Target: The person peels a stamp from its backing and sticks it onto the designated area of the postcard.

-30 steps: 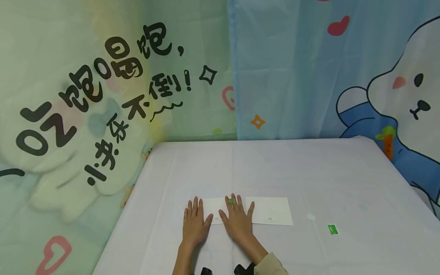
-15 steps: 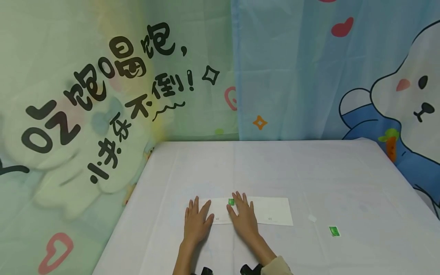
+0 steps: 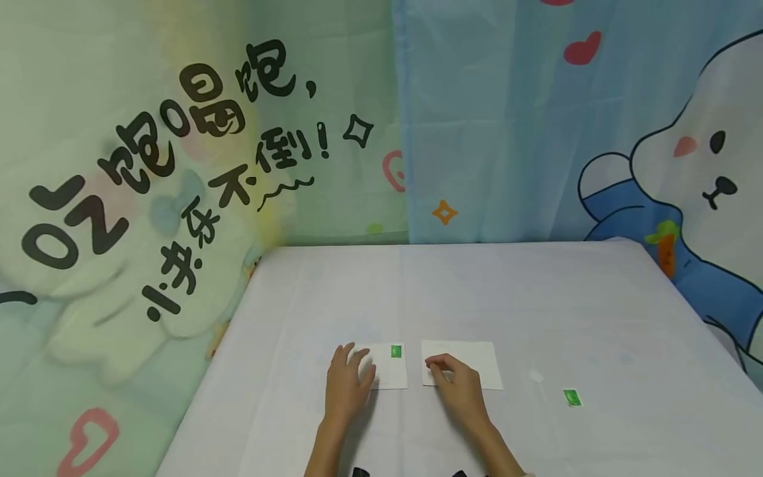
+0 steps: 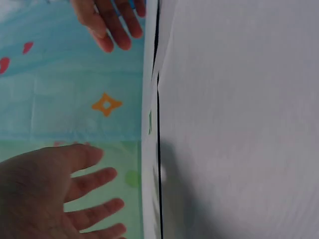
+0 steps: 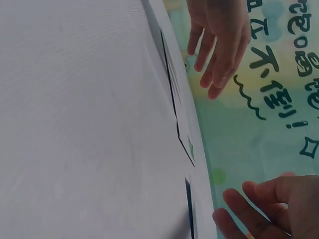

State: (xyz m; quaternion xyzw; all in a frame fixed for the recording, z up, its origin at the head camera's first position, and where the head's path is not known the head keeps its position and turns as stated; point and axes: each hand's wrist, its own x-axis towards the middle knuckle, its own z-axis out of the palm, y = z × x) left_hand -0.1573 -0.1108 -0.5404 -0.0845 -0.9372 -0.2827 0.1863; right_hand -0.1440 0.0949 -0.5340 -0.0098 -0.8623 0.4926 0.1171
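Note:
Two white envelope-like papers lie side by side on the table. The left paper (image 3: 390, 377) has a green stamp-like sticker (image 3: 396, 351) in its upper right corner. My left hand (image 3: 348, 387) is over that paper's left part, its fingers loosely bent and apart in the left wrist view. Above the left part of the right paper (image 3: 477, 364) is my right hand (image 3: 463, 391), its fingers bent, with nothing visible between them in the right wrist view. Whether either hand touches paper is hard to tell.
Another green sticker (image 3: 573, 397) lies on the white-covered table (image 3: 477, 291) to the right. A small white scrap (image 3: 536, 376) is between it and the right paper. Printed curtains (image 3: 334, 185) hang behind the table.
My right hand has moved right, off the left paper, uncovering the green sticker; its straight fingers are now bent. The left hand has shifted slightly right and its fingers have bent.

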